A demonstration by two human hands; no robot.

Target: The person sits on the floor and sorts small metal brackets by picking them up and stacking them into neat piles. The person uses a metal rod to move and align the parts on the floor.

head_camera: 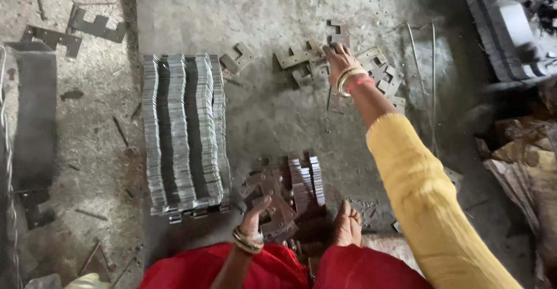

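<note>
Metal stampings (342, 63), those flat notched plates lying scattered on the far concrete floor (272, 115), are what you're reaching for. Your right hand (341, 64) is stretching out with fingers curled down onto the loose pile, though I can't tell if it's actually pinching one. Your left hand (253, 216) is gripping a small bundle of plates (284, 193) near your foot (347, 226), keeping them on edge. Left of that, the big aligned stack (185, 132) is standing packed in neat rows.
</note>
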